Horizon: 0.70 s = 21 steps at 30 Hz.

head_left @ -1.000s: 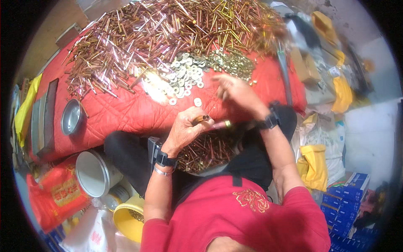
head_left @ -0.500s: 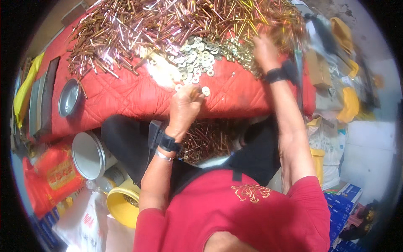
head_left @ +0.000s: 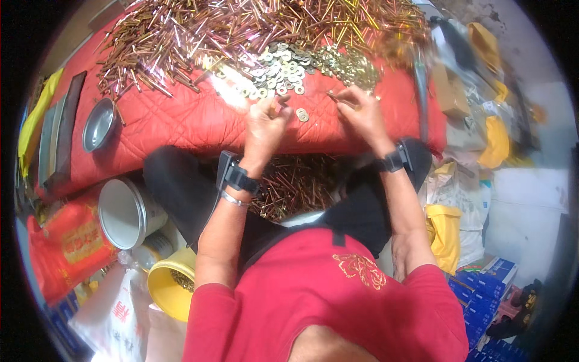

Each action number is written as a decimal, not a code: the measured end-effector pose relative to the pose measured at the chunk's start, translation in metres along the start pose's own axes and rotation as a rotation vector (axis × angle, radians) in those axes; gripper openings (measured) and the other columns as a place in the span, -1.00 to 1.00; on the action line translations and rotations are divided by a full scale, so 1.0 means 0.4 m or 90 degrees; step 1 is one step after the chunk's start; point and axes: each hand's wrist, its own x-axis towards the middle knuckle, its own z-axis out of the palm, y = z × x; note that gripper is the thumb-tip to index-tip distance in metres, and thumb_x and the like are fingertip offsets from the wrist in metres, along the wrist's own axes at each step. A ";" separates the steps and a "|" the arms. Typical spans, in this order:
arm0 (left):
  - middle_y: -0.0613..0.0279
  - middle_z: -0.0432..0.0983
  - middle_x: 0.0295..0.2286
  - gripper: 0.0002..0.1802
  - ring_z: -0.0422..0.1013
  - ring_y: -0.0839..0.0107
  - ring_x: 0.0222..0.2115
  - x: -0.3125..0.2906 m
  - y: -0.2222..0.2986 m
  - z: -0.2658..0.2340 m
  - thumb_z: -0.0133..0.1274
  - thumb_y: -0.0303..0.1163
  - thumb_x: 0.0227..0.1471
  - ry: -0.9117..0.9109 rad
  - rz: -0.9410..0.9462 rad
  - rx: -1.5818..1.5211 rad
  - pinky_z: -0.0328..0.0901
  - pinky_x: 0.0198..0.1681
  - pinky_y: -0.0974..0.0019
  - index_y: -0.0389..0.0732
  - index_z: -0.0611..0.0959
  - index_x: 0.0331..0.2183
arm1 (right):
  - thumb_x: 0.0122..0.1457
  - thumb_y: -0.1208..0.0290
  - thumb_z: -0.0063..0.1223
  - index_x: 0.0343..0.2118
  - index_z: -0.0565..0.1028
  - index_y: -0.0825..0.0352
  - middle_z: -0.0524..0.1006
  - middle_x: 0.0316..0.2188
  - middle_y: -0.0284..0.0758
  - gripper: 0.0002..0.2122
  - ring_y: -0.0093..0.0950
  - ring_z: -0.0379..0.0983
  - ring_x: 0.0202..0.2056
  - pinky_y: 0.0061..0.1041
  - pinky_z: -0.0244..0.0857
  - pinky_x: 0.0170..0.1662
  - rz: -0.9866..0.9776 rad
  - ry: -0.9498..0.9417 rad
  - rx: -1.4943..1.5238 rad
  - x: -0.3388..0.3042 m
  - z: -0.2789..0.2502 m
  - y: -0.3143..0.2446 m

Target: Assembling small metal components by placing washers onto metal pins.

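Note:
My left hand (head_left: 265,123) is closed in front of a pile of flat metal washers (head_left: 282,73), just above the red quilted cover. Whatever its curled fingers hold is too small to make out. Between thumb and fingertips, my right hand (head_left: 362,116) pinches a small brass-coloured piece (head_left: 331,95). On the cloth between both hands lie a couple of loose washers (head_left: 302,114). Beyond my right hand spreads a heap of small brass-coloured pieces (head_left: 347,67). Long copper-coloured rods (head_left: 241,30) cover the far side in a big pile.
A metal bowl (head_left: 99,125) rests at the left of the red quilted cover (head_left: 181,130). More rods (head_left: 295,190) lie below its front edge, between my legs. A white-lidded bucket (head_left: 122,214) and a yellow bucket (head_left: 163,289) stand lower left; blue boxes (head_left: 497,277) are stacked lower right.
My right hand has come back from the heap of small brass-coloured pieces toward my left hand, with a piece pinched in it. My left hand has risen slightly away from the loose washers.

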 end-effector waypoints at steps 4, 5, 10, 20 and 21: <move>0.21 0.52 -0.44 -0.62 0.39 0.51 -0.57 0.012 -0.010 -0.080 0.14 -0.26 0.03 -0.052 -0.350 -0.394 0.24 -0.52 0.55 -0.32 0.52 -0.18 | 0.03 0.57 0.09 -0.34 0.52 0.41 0.57 -0.44 -0.34 -0.89 -0.62 0.50 -0.39 -0.60 0.38 -0.31 -0.027 -0.008 -0.073 0.002 -0.001 -0.042; 0.21 0.51 -0.42 -0.61 0.40 0.50 -0.53 0.011 -0.010 -0.085 0.13 -0.27 0.04 -0.042 -0.363 -0.497 0.28 -0.48 0.54 -0.33 0.50 -0.16 | 0.02 0.56 0.10 -0.35 0.52 0.40 0.58 -0.43 -0.33 -0.88 -0.59 0.51 -0.39 -0.58 0.38 -0.32 0.037 -0.009 -0.058 0.000 -0.005 -0.045; 0.21 0.46 -0.37 -0.66 0.42 0.45 -0.43 -0.003 -0.008 -0.087 0.06 -0.38 0.08 0.012 -0.311 -0.577 0.40 -0.30 0.41 -0.38 0.46 -0.14 | 0.02 0.43 0.12 -0.28 0.50 0.38 0.56 -0.41 -0.16 -0.79 -0.37 0.53 -0.38 -0.44 0.36 -0.31 0.039 -0.008 -0.364 -0.014 -0.010 -0.015; 0.22 0.47 -0.41 -0.81 0.48 0.36 -0.42 -0.003 -0.011 -0.088 0.10 -0.46 0.05 0.091 -0.309 -0.581 0.47 -0.31 0.26 -0.30 0.48 -0.28 | 0.09 0.34 0.04 -0.31 0.55 0.21 0.56 -0.43 -0.18 -0.85 -0.21 0.52 -0.35 -0.30 0.37 -0.32 -0.170 -0.160 -0.354 -0.037 0.075 -0.096; 0.21 0.47 -0.41 -0.81 0.48 0.36 -0.42 -0.002 -0.013 -0.087 0.10 -0.46 0.05 0.088 -0.310 -0.583 0.47 -0.31 0.25 -0.30 0.48 -0.28 | 0.09 0.34 0.04 -0.32 0.55 0.21 0.56 -0.44 -0.18 -0.86 -0.21 0.52 -0.36 -0.29 0.37 -0.32 -0.177 -0.155 -0.373 -0.040 0.074 -0.085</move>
